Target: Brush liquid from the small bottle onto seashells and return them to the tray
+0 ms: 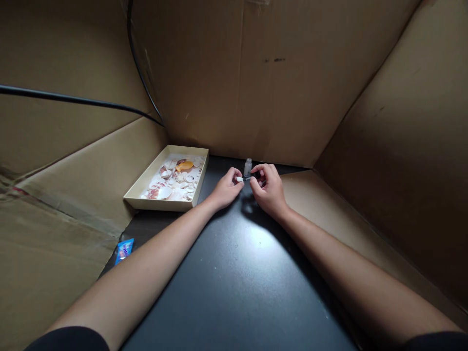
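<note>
Both my arms reach forward over a black table (234, 273). My left hand (225, 187) is closed, pinching a small white shell (239, 179) at its fingertips. Right beside it, my right hand (268, 187) is curled shut around a thin dark brush or stick whose tip touches that shell. A small clear glass bottle (247, 167) stands upright just behind the two hands. To the left lies a shallow cream tray (146, 197) filled with several white, red-marked and orange shells (175, 180).
Brown cardboard walls (256, 73) enclose the table on the left, back and right. A black cable (73, 100) runs across the left wall. A small blue packet (125, 249) lies at the table's left edge.
</note>
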`<move>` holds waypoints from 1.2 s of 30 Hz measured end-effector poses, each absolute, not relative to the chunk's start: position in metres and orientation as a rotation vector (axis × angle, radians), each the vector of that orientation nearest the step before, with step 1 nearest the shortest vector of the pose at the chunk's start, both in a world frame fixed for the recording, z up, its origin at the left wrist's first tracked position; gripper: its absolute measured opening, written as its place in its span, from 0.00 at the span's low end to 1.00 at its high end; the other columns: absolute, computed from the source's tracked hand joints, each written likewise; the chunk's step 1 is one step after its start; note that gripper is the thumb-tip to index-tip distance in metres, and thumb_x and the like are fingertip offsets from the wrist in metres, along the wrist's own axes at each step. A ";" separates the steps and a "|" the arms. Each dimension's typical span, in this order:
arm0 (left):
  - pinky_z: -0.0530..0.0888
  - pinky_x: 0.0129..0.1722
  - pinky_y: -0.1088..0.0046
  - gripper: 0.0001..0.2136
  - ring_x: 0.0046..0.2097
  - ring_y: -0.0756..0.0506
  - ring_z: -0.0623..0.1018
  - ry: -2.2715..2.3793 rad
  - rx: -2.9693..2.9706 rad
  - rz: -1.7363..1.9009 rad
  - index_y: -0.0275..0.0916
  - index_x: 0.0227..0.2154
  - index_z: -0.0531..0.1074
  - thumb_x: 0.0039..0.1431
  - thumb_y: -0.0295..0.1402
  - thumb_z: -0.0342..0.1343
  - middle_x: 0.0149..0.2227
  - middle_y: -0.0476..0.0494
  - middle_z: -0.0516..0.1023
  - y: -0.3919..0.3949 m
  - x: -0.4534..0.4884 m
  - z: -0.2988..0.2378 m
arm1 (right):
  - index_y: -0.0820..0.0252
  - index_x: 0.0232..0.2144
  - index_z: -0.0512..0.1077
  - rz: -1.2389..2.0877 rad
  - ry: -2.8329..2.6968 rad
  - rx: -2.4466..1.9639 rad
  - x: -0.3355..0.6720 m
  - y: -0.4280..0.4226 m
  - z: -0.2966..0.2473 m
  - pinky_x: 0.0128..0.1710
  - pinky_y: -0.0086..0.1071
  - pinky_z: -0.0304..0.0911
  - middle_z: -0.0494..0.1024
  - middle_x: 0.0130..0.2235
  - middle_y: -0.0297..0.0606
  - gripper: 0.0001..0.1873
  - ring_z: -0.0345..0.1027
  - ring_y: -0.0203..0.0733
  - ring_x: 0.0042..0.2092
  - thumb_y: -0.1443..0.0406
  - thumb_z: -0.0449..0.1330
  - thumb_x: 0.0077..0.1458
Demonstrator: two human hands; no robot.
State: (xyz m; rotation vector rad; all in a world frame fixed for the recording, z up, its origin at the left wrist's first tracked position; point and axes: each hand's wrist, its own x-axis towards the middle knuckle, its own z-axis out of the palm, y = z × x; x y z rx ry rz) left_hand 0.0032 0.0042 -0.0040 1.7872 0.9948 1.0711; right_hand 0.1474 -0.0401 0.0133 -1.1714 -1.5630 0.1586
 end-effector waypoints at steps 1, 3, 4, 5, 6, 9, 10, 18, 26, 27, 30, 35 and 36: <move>0.61 0.31 0.77 0.06 0.29 0.53 0.63 0.993 1.792 1.072 0.38 0.34 0.63 0.53 0.26 0.53 0.29 0.53 0.64 0.005 0.003 -0.004 | 0.57 0.34 0.68 0.156 -1.557 -1.177 0.148 -0.040 0.013 0.29 0.31 0.60 0.63 0.33 0.34 0.06 0.58 0.34 0.28 0.68 0.56 0.50; 0.61 0.31 0.77 0.06 0.29 0.53 0.63 0.991 1.808 1.074 0.38 0.34 0.62 0.54 0.27 0.53 0.29 0.53 0.63 0.005 0.003 -0.005 | 0.57 0.34 0.68 0.152 -1.555 -1.160 0.148 -0.040 0.014 0.30 0.31 0.61 0.63 0.33 0.34 0.06 0.58 0.35 0.29 0.67 0.56 0.51; 0.62 0.31 0.77 0.05 0.29 0.53 0.63 0.992 1.818 1.075 0.38 0.34 0.62 0.55 0.27 0.53 0.29 0.53 0.63 0.005 0.003 -0.005 | 0.57 0.35 0.68 0.151 -1.559 -1.144 0.147 -0.040 0.014 0.30 0.31 0.61 0.64 0.33 0.34 0.06 0.59 0.35 0.29 0.67 0.56 0.51; 0.62 0.31 0.77 0.05 0.29 0.53 0.63 0.994 1.827 1.075 0.38 0.34 0.62 0.55 0.27 0.53 0.29 0.53 0.63 0.005 0.003 -0.005 | 0.57 0.35 0.68 0.152 -1.564 -1.134 0.147 -0.040 0.013 0.30 0.31 0.61 0.64 0.33 0.34 0.06 0.59 0.35 0.30 0.67 0.56 0.51; 0.62 0.31 0.76 0.05 0.29 0.53 0.63 0.996 1.833 1.074 0.38 0.34 0.62 0.55 0.27 0.53 0.29 0.54 0.63 0.005 0.003 -0.005 | 0.57 0.34 0.68 0.154 -1.567 -1.133 0.147 -0.040 0.013 0.30 0.31 0.60 0.64 0.33 0.34 0.06 0.59 0.35 0.30 0.67 0.56 0.51; 0.62 0.32 0.76 0.04 0.30 0.53 0.63 0.992 1.834 1.067 0.38 0.34 0.62 0.55 0.27 0.52 0.29 0.53 0.63 0.004 0.003 -0.002 | 0.58 0.33 0.68 0.152 -1.553 -1.157 0.147 -0.040 0.013 0.29 0.31 0.60 0.63 0.33 0.34 0.06 0.58 0.35 0.29 0.68 0.56 0.50; 0.63 0.33 0.76 0.04 0.30 0.53 0.64 0.990 1.833 1.067 0.38 0.33 0.62 0.56 0.27 0.52 0.29 0.53 0.64 0.003 0.003 -0.001 | 0.58 0.34 0.68 0.150 -1.547 -1.156 0.147 -0.040 0.014 0.29 0.31 0.60 0.63 0.33 0.34 0.06 0.58 0.35 0.29 0.68 0.56 0.50; 0.63 0.34 0.76 0.07 0.32 0.52 0.66 0.981 1.812 1.077 0.38 0.36 0.63 0.54 0.24 0.51 0.31 0.52 0.65 0.004 0.003 -0.003 | 0.57 0.35 0.68 0.158 -1.527 -1.142 0.147 -0.040 0.013 0.30 0.32 0.61 0.64 0.34 0.35 0.06 0.58 0.36 0.30 0.66 0.55 0.53; 0.64 0.35 0.76 0.09 0.33 0.52 0.67 0.941 1.754 1.078 0.39 0.35 0.64 0.51 0.22 0.51 0.30 0.52 0.66 0.007 0.003 -0.006 | 0.57 0.35 0.68 0.160 -1.559 -1.140 0.146 -0.042 0.013 0.30 0.32 0.61 0.64 0.34 0.34 0.06 0.59 0.35 0.29 0.66 0.56 0.52; 0.64 0.35 0.76 0.08 0.32 0.52 0.68 0.941 1.756 1.074 0.39 0.35 0.64 0.51 0.22 0.50 0.29 0.53 0.66 0.007 0.003 -0.007 | 0.57 0.35 0.68 0.156 -1.555 -1.138 0.145 -0.042 0.014 0.30 0.32 0.61 0.64 0.34 0.35 0.06 0.59 0.35 0.29 0.66 0.56 0.52; 0.65 0.36 0.76 0.09 0.33 0.52 0.68 0.896 1.792 1.069 0.39 0.35 0.65 0.50 0.21 0.50 0.29 0.53 0.67 0.008 0.002 -0.007 | 0.56 0.35 0.68 0.154 -1.585 -1.111 0.145 -0.042 0.013 0.30 0.31 0.61 0.64 0.34 0.35 0.06 0.60 0.36 0.30 0.66 0.56 0.52; 0.64 0.35 0.76 0.09 0.31 0.52 0.67 0.888 1.858 1.036 0.39 0.35 0.67 0.51 0.21 0.48 0.28 0.53 0.67 0.008 0.001 -0.006 | 0.57 0.35 0.68 0.146 -1.588 -1.132 0.145 -0.040 0.011 0.29 0.31 0.61 0.64 0.34 0.34 0.07 0.59 0.34 0.28 0.67 0.57 0.51; 0.65 0.35 0.75 0.08 0.31 0.51 0.67 0.899 1.856 1.034 0.39 0.34 0.67 0.52 0.22 0.48 0.27 0.53 0.67 0.008 0.001 -0.005 | 0.57 0.35 0.68 0.138 -1.585 -1.128 0.145 -0.040 0.011 0.30 0.31 0.61 0.65 0.35 0.34 0.07 0.59 0.34 0.28 0.67 0.57 0.51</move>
